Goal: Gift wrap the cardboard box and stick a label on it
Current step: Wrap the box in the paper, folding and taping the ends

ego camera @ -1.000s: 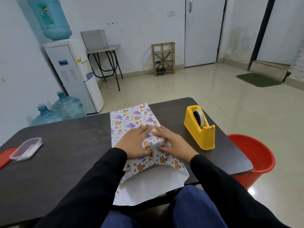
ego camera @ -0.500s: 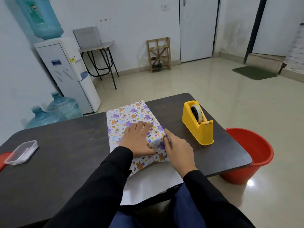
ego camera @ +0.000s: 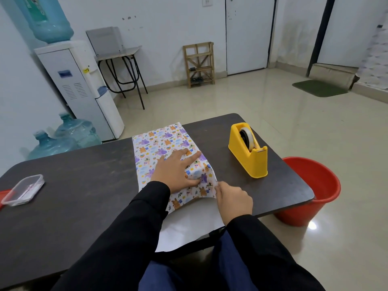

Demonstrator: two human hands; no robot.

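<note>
Table (ego camera: 84, 185) centre: wrapping paper (ego camera: 159, 141), printed side up, white underside hanging over the near edge at 6 o'clock. I cannot see the cardboard box itself, only a raised lump in the paper under my left hand (ego camera: 178, 171). That hand lies flat on the lump, fingers spread, thumb along its near side. My right hand (ego camera: 234, 201), at 5 o'clock from the lump, has its fingers curled and pinches the paper's right edge. Yellow tape dispenser (ego camera: 249, 156) at 2 o'clock, apart from the paper. Clear plastic container (ego camera: 24, 190) at 9 o'clock. Red bucket (ego camera: 310, 185) on the floor at 3 o'clock.

Red bucket (ego camera: 310, 185) beside table (ego camera: 84, 185), clear container (ego camera: 23, 190) at left
</note>
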